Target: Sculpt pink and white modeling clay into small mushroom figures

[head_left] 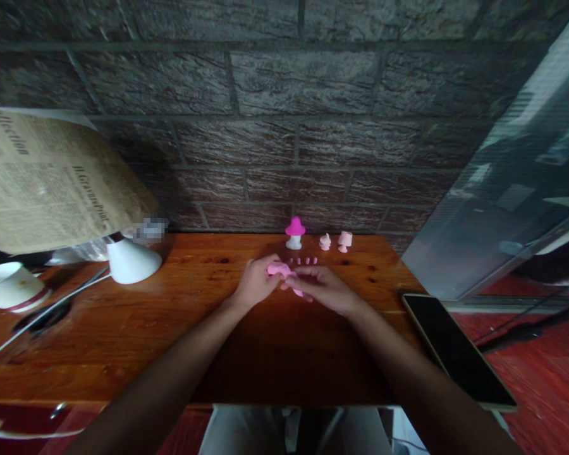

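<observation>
My left hand point(256, 281) and my right hand point(323, 287) meet over the middle of the wooden table point(180, 328). Both pinch a soft pink lump of clay point(279, 270) between their fingertips. A small pink piece point(298, 292) shows under my right fingers. Just beyond the hands lies a row of tiny pink balls point(303, 260). At the table's back edge stand a mushroom figure point(294, 233) with a bright pink cap on a white stem, a small pale pink figure point(325, 241) and a pale pink cup-shaped piece point(344, 240).
A dark phone point(455, 351) lies at the table's right edge. A white lamp base point(131, 260) with a newspaper-print shade point(52, 183) stands at the left, a cable point(42, 313) trailing from it. A white bowl point(7, 285) sits far left. A brick wall backs the table.
</observation>
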Action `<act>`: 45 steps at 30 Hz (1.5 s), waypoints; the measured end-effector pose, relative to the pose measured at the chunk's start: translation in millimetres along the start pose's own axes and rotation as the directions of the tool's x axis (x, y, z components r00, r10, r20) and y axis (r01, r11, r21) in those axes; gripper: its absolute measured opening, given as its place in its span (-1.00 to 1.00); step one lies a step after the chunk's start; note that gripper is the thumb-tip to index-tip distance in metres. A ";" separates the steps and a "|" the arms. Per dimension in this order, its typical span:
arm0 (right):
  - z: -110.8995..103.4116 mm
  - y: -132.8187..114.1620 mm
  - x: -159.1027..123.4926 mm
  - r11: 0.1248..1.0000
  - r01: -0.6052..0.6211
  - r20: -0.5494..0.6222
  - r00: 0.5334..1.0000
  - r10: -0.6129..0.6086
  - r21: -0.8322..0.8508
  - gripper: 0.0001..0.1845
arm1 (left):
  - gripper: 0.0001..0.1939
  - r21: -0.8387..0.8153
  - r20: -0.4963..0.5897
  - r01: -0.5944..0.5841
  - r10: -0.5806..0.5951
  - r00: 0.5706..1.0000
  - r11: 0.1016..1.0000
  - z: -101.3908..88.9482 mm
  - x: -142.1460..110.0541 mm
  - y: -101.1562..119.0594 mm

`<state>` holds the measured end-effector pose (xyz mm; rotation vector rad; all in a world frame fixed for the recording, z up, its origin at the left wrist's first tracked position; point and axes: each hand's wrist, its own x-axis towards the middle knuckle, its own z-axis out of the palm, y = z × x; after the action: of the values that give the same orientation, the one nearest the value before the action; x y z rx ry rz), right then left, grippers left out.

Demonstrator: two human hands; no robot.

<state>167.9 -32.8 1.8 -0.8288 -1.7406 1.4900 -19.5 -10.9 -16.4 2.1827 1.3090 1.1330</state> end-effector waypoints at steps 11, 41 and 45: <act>-3.9 3.3 0.3 1.000 -0.010 -0.022 1.000 0.009 -0.019 -0.60 | -0.88 -0.068 -0.036 0.009 -0.011 0.999 0.998 3.0 1.3 -5.4; 2.8 18.6 -0.4 0.801 -0.380 0.384 0.900 0.205 0.463 -0.52 | -0.67 -0.283 -0.005 -0.044 0.044 0.999 0.958 8.8 1.6 -7.6; 4.6 19.8 -0.1 0.815 -0.356 0.340 0.917 0.209 0.458 -0.53 | -0.65 -0.276 -0.002 -0.062 0.064 0.998 0.959 9.0 2.2 -7.3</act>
<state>164.8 -32.7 -18.3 -0.6337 -1.3196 2.2388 -16.1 -4.5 -25.6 2.0328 1.0147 1.2484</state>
